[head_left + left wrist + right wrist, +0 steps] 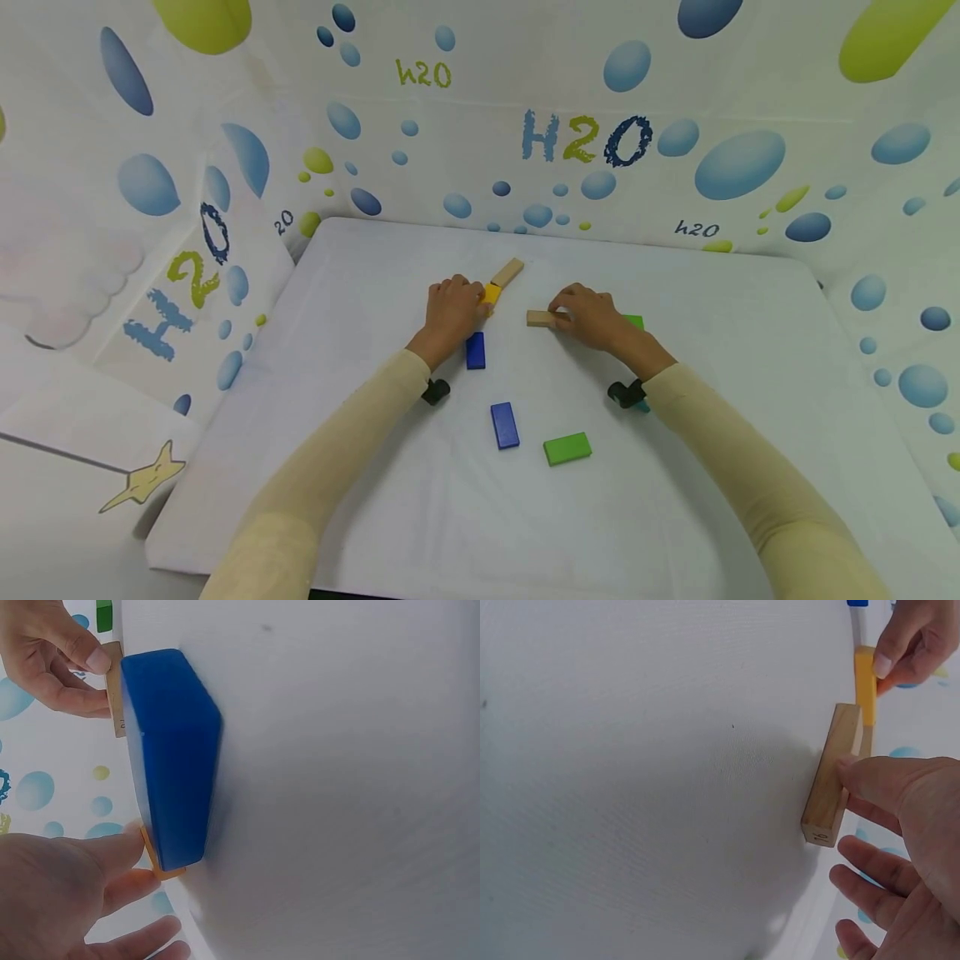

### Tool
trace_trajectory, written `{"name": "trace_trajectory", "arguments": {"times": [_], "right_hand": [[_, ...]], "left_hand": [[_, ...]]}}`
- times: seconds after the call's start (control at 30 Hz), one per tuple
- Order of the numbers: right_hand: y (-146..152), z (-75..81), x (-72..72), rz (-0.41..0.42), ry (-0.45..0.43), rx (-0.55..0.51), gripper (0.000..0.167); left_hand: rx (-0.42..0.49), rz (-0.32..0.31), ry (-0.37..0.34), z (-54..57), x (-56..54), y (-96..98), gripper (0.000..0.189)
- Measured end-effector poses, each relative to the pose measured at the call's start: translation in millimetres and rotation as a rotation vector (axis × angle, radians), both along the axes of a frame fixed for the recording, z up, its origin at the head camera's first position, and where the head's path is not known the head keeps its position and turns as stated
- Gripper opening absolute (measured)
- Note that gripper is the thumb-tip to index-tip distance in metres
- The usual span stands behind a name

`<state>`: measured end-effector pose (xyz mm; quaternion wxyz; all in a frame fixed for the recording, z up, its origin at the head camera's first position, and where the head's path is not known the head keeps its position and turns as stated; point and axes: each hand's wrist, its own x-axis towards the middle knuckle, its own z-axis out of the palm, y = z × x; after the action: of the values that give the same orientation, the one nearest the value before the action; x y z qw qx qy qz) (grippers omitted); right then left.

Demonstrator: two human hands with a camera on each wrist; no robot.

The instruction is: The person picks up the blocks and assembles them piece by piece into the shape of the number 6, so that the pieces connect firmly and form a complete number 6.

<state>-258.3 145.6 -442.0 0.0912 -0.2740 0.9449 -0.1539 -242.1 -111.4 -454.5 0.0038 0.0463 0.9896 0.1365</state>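
My left hand [456,308] pinches a yellow block [491,294] between thumb and fingers; in the left wrist view that block [171,872] is mostly hidden behind a blue block. One end of the yellow block meets a plain wooden block [507,272], set slantwise at the back. Just below the left hand lies the blue block [476,351]. My right hand [588,317] holds a second plain wooden block [536,318]. The right wrist view shows the thumb pressed on this wooden block [830,776], with the other fingers spread behind it.
Nearer to me lie another blue block [505,426] and a green block [567,449]. A second green block [635,321] is partly covered by the right hand. Something teal [642,407] shows under the right wrist camera. Printed sheeting [465,117] stands behind the white table [420,517].
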Motion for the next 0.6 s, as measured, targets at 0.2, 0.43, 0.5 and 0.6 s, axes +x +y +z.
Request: {"name": "trace_trajectory", "arguments": {"times": [0.2,0.43,0.5,0.6], "right_hand": [[-2,-0.4,-0.8,0.002,-0.002,-0.009,0.029],[-12,-1.0,-1.0,0.031,-0.009,-0.008,0.029],[-15,-0.2,0.1,0.035,-0.011,-0.005,0.028],[-22,0.3,0.8,0.056,-0.004,-0.007,0.028]], "left_hand": [[0.019,-0.007,-0.003,4.2,1.8,-0.5,0.039],[0.011,0.002,-0.003,4.6,1.5,0.8,0.039],[0.005,0.002,-0.007,3.6,0.6,1.3,0.040],[-0.015,0.006,-0.009,2.1,-0.3,1.0,0.041]]}}
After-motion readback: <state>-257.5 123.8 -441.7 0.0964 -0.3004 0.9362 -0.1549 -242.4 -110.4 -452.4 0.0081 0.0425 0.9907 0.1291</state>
